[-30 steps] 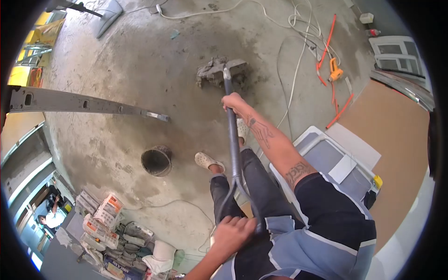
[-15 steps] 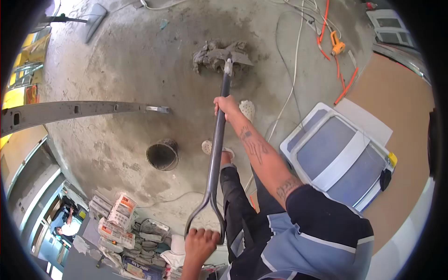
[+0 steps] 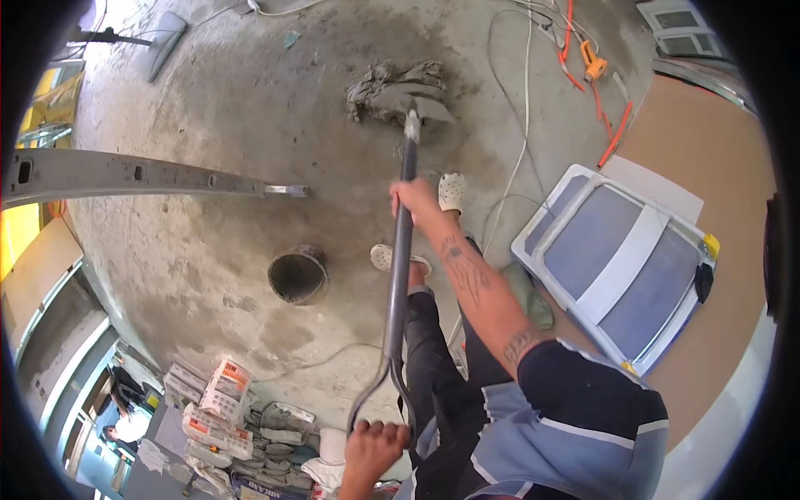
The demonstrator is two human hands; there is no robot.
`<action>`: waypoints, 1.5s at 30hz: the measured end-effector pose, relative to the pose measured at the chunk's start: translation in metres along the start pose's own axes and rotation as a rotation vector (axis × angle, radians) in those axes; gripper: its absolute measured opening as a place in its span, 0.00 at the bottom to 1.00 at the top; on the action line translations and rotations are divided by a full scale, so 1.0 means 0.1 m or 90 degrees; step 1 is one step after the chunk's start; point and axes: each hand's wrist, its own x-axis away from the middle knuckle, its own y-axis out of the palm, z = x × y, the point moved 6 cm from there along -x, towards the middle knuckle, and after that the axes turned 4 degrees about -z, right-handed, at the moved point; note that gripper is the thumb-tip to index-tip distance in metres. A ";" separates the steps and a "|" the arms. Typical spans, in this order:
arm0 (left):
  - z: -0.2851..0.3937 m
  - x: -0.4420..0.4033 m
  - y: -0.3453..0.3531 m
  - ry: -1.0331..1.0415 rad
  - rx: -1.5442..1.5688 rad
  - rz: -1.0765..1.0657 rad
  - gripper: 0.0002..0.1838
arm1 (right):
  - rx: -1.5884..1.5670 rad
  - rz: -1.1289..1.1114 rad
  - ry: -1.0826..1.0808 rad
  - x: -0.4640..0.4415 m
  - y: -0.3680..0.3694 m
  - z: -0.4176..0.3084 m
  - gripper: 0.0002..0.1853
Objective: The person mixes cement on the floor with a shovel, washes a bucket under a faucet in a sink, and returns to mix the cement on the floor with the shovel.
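A long dark-shafted shovel (image 3: 398, 283) runs up the middle of the view, its blade low at the floor. My right hand (image 3: 414, 200) is wrapped round the upper shaft, nearer the blade. At the bottom, my left hand (image 3: 377, 450) is closed on the grip of the forked handle end. A heap of wet grey mortar (image 3: 387, 87) lies on and against the blade, partly covering it. Left of the shaft stands a dark bucket (image 3: 298, 277), apart from both hands. My feet, in pale clogs (image 3: 451, 192), are beside the shaft.
A grey perforated beam (image 3: 167, 173) juts in from the left. White and orange cables (image 3: 527, 92) and an orange power tool (image 3: 592, 62) lie upper right. At right is a blue-grey framed panel (image 3: 621, 258). Bags and packages (image 3: 227, 392) are stacked lower left; another person (image 3: 127, 421) is beyond.
The mortar heap is bunched higher over the blade than before. Both hands keep their hold on the shovel. The view has shifted slightly, so the bucket and shovel handle appear farther right.
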 end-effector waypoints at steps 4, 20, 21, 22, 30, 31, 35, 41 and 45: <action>-0.34 -0.10 0.55 0.001 -0.054 -0.089 0.04 | -0.078 0.048 0.052 -0.28 -0.14 0.47 0.06; -0.50 1.20 0.46 -0.523 0.927 0.828 0.18 | -0.276 -0.236 0.166 -0.52 1.45 1.22 0.10; -0.52 1.20 0.58 -0.655 1.004 0.913 0.19 | -0.193 -0.244 0.148 -0.57 1.45 1.46 0.10; -0.54 1.16 0.61 -0.663 1.006 0.917 0.19 | -0.182 -0.207 0.163 -0.59 1.41 1.72 0.09; -0.77 1.51 1.52 -1.132 1.236 0.884 0.26 | 0.155 0.153 0.319 -0.47 0.80 3.10 0.01; -0.88 1.49 1.62 -1.121 1.248 0.877 0.25 | 0.154 0.153 0.327 -0.61 0.79 3.07 0.04; -1.71 1.14 1.55 -0.988 1.246 0.843 0.23 | 0.166 0.064 0.213 -1.36 1.12 2.42 0.01; -2.94 0.27 -0.14 -0.681 1.076 0.898 0.18 | -0.177 -0.029 0.227 -2.30 1.87 1.13 0.02; -2.36 -0.09 -1.06 -0.493 0.855 0.760 0.16 | -0.208 -0.109 0.204 -2.13 1.86 0.36 0.02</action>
